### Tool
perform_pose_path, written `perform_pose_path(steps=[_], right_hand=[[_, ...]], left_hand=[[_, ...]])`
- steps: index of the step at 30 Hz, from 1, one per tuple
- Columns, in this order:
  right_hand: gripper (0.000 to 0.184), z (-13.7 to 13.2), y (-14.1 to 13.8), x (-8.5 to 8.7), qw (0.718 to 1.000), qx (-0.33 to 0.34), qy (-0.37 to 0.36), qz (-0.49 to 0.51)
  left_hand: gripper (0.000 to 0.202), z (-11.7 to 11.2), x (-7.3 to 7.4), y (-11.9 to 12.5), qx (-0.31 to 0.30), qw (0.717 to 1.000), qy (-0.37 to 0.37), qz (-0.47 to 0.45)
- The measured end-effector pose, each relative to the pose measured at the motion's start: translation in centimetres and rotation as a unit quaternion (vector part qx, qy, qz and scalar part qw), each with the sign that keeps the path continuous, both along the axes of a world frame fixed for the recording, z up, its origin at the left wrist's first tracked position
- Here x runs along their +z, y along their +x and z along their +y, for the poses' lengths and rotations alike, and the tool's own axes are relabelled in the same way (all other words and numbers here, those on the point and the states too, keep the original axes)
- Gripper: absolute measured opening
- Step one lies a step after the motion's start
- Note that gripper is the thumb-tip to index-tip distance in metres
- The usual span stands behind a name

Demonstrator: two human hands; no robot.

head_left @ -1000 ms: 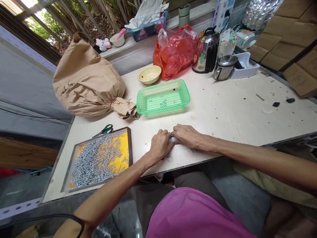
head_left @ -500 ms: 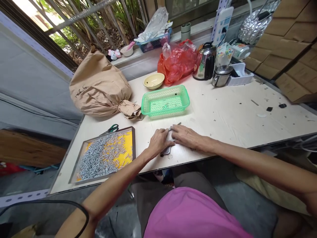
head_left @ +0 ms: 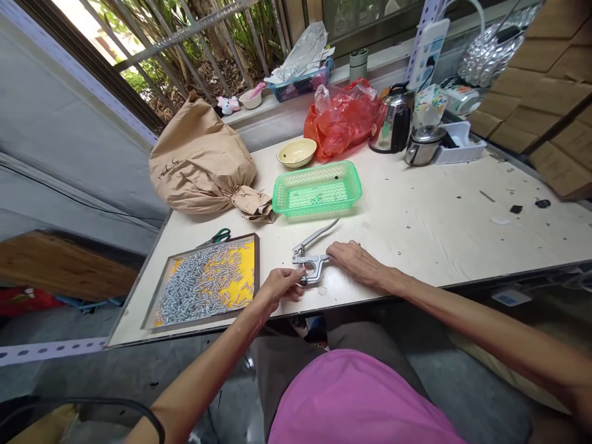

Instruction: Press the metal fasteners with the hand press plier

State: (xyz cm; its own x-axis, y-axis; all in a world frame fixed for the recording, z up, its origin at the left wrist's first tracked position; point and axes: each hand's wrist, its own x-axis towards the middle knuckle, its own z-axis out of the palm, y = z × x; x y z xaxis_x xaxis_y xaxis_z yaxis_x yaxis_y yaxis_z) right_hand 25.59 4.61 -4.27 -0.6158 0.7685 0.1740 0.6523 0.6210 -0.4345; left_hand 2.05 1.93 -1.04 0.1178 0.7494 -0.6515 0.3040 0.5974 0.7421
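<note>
A pair of grey metal snap pliers [head_left: 316, 269] lies near the table's front edge, its handles spread and a spring showing by the jaw. My right hand [head_left: 355, 262] is closed around the end of the lower handle. At the jaw end, my left hand [head_left: 283, 283] pinches the pliers with its fingertips; whether a small part is between them is hidden. Left of that hand sits a shallow tray [head_left: 257, 265] with a yellow bottom, holding many small silvery metal pieces.
Green-handled scissors [head_left: 222, 235] lie behind the tray. A green plastic basket [head_left: 324, 206] stands beyond the pliers, with a cream bowl [head_left: 296, 153], a red plastic bag [head_left: 340, 123] and a kettle [head_left: 393, 120] farther back. A brown sack [head_left: 203, 163] rests at back left. Small scraps dot the right side.
The pliers' handles have spread apart and the upper one is out of my right hand. My left hand has shifted left and down to the jaw end. The view has turned slightly.
</note>
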Motion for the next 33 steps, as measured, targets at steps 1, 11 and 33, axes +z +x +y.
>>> perform_pose_path(steps=[1,11,33], right_hand=[[0.021,-0.1,0.0,0.0,1.000,-0.001,0.005,-0.001],[0.026,-1.3,3.4,1.4,0.994,-0.042,0.090,0.045],[0.012,-3.6,5.7,0.0,0.975,-0.183,0.056,0.117]], left_hand=[[0.050,0.2,0.0,0.2,0.003,0.999,-0.024,-0.028],[0.023,1.9,1.8,0.4,-0.172,0.955,0.139,0.198],[0.025,8.9,3.2,1.7,-0.257,0.718,0.547,0.346]])
